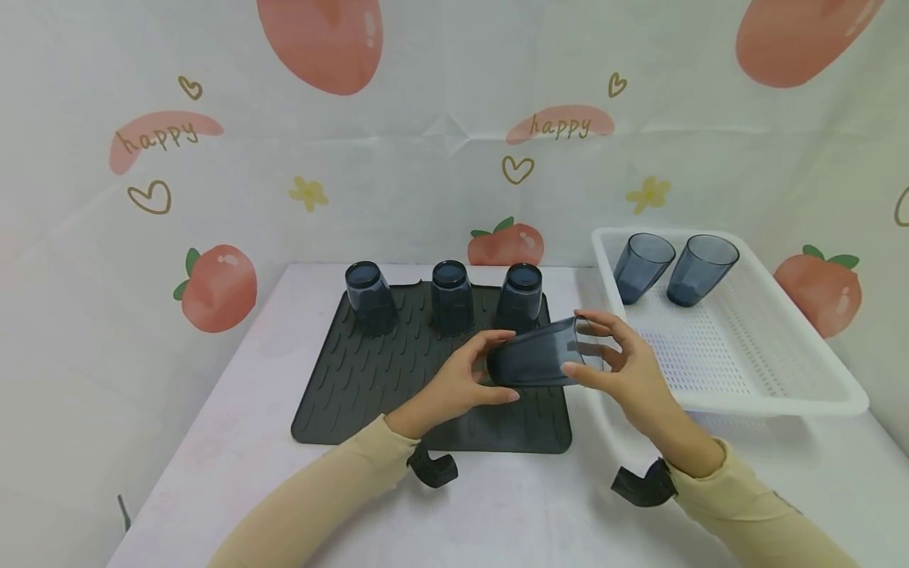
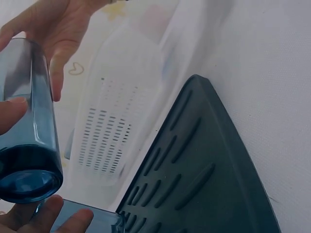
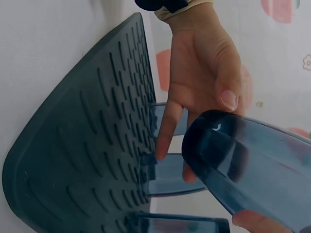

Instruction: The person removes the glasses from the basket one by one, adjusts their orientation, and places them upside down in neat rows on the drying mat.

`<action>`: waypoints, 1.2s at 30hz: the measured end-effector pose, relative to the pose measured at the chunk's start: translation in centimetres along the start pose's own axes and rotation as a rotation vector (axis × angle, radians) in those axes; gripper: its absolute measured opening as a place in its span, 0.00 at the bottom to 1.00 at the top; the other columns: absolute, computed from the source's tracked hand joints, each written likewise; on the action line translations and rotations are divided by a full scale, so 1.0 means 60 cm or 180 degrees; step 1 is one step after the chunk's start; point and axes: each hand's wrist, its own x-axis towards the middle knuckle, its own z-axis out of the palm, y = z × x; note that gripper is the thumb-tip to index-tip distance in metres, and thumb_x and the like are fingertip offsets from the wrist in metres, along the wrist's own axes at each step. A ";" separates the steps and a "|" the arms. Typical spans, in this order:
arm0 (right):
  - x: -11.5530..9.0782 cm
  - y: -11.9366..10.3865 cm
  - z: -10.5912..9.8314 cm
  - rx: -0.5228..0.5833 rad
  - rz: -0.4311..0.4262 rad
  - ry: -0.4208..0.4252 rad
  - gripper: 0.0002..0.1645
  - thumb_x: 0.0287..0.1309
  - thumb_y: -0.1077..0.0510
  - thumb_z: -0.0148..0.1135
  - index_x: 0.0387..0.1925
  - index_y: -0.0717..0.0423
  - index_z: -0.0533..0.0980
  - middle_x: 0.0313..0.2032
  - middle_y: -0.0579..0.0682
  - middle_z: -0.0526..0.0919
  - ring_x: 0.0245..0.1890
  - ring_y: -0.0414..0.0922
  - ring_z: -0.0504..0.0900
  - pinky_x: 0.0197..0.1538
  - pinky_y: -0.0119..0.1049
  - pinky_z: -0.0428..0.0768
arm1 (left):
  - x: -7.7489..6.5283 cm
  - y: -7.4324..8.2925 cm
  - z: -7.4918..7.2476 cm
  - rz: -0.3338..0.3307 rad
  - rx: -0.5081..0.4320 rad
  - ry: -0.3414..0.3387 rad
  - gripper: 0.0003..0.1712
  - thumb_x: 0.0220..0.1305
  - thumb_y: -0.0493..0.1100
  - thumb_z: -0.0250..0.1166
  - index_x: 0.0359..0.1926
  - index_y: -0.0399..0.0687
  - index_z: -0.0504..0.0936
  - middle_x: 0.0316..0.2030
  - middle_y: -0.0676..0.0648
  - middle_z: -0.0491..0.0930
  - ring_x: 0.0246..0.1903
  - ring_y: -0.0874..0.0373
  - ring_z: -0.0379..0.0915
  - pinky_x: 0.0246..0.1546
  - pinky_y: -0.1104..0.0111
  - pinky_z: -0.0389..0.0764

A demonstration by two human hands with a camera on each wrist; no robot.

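A blue tinted drinking glass (image 1: 536, 359) is held sideways over the right part of a dark ridged drying mat (image 1: 355, 394), its thick base toward the left. My right hand (image 1: 625, 375) grips it near the rim, thumb on the near side and fingers on the far side. Around the base end is my left hand (image 1: 454, 386), thumb and fingers spread on either side. In the right wrist view the left hand's fingers (image 3: 168, 126) are fairly straight beside the base. Three matching glasses (image 1: 372, 300), (image 1: 451, 300), (image 1: 521, 298) stand upside down along the mat's back edge.
On the right is a white perforated plastic basket (image 1: 817, 363), raised at its near side above the table (image 1: 234, 442). Two more blue glasses (image 1: 642, 268), (image 1: 699, 272) lean upright at its back. A printed cloth (image 1: 426, 158) hangs behind the table.
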 end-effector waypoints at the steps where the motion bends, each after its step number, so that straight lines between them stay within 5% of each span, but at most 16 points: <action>1: 0.000 0.000 0.001 0.0001 -0.0014 -0.0002 0.41 0.52 0.63 0.71 0.66 0.46 0.65 0.58 0.58 0.65 0.48 0.36 0.79 0.42 0.31 0.84 | 0.000 0.000 0.001 -0.0004 -0.0014 0.0004 0.46 0.53 0.30 0.71 0.71 0.45 0.60 0.68 0.46 0.62 0.64 0.51 0.64 0.60 0.58 0.74; 8: 0.000 0.003 0.009 -0.0003 -0.0079 -0.0049 0.41 0.51 0.66 0.71 0.66 0.48 0.66 0.56 0.57 0.66 0.49 0.38 0.79 0.41 0.32 0.83 | -0.002 0.001 0.007 -0.0065 -0.0007 0.0046 0.45 0.53 0.32 0.72 0.70 0.49 0.62 0.66 0.46 0.64 0.57 0.52 0.67 0.54 0.68 0.76; 16: -0.004 -0.004 0.015 -0.0045 -0.0058 -0.0111 0.41 0.52 0.64 0.70 0.67 0.50 0.64 0.58 0.60 0.65 0.56 0.61 0.75 0.42 0.30 0.82 | -0.005 -0.001 0.006 -0.0020 0.0156 0.0145 0.43 0.52 0.35 0.74 0.67 0.53 0.66 0.63 0.47 0.68 0.54 0.53 0.69 0.51 0.70 0.76; 36: -0.007 0.000 -0.008 0.0141 -0.0336 -0.0648 0.43 0.50 0.70 0.69 0.66 0.49 0.62 0.59 0.61 0.63 0.54 0.57 0.75 0.40 0.38 0.85 | -0.011 0.005 0.000 0.0318 0.0141 0.0239 0.43 0.45 0.31 0.77 0.63 0.49 0.70 0.58 0.46 0.71 0.52 0.55 0.71 0.51 0.71 0.78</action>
